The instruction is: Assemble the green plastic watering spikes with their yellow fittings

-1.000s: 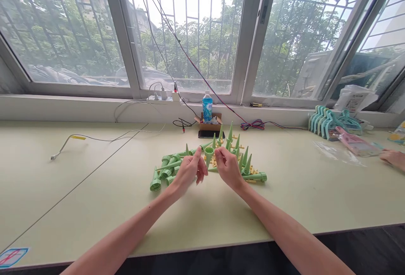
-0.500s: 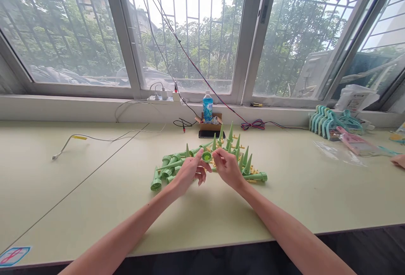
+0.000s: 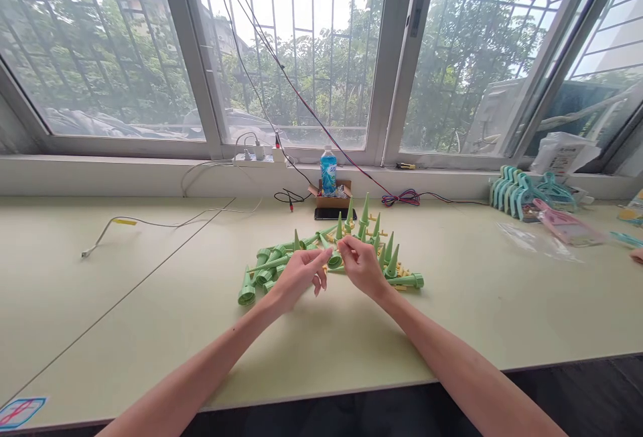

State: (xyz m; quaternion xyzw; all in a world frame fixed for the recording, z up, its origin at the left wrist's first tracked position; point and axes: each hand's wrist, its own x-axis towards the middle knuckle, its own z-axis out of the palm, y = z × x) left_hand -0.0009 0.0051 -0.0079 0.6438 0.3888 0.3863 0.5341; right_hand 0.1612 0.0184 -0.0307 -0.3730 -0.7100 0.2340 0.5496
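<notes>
Between my hands is a green plastic plant watering spike (image 3: 335, 261), tilted, with its round open end towards me and its point to the upper left. The thumb and forefinger of my left hand (image 3: 300, 276) cross its body and grip it; the other fingers curl below. My right hand (image 3: 362, 266) is closed in a pinch just right of the spike; whatever its fingertips hold is hidden. Behind and left of my left hand lie several more green spikes (image 3: 274, 259). Beyond my right hand, several spikes (image 3: 364, 214) stand point up among small yellow pieces (image 3: 400, 271).
A blue bottle (image 3: 328, 172) stands in a small cardboard box (image 3: 342, 190), with a black phone (image 3: 329, 214) before it. Coiled cable (image 3: 402, 198) lies near the window. Hangers (image 3: 515, 192) and a pink dustpan-like item (image 3: 562, 222) are at right. Another person's hand (image 3: 636, 256) shows at the right edge.
The spike between my hands has tilted and shifted slightly down and right, so its open end no longer faces me squarely. My left fingertips have come closer to my right hand.
</notes>
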